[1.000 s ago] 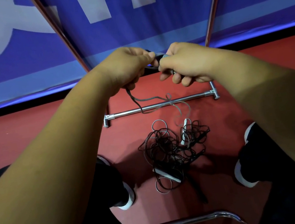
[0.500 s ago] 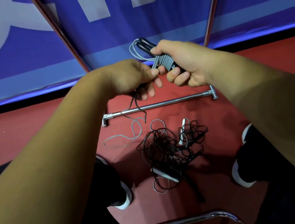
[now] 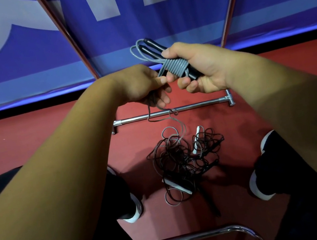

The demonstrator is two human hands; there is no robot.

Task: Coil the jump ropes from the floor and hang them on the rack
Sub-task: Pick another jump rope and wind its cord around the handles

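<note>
My right hand [image 3: 203,69] grips a grey jump rope [image 3: 173,67] by its two black handles, with several turns of grey cord wound round them. My left hand [image 3: 143,84] pinches the free cord just left of the windings; the loose end trails down to the floor. A tangled pile of black ropes with white handles [image 3: 186,161] lies on the red floor between my feet. The chrome rack's base bar [image 3: 193,106] lies behind the pile, and its two uprights [image 3: 70,35] rise against the blue wall.
My shoes [image 3: 131,211] stand on either side of the pile. A curved chrome tube [image 3: 195,238] sits close in front at the bottom. A blue and white banner [image 3: 17,66] covers the wall behind the rack.
The hands have parted and the wound handles now show in my right hand. The loose cord that lay on the floor at left half a second ago has been drawn up.
</note>
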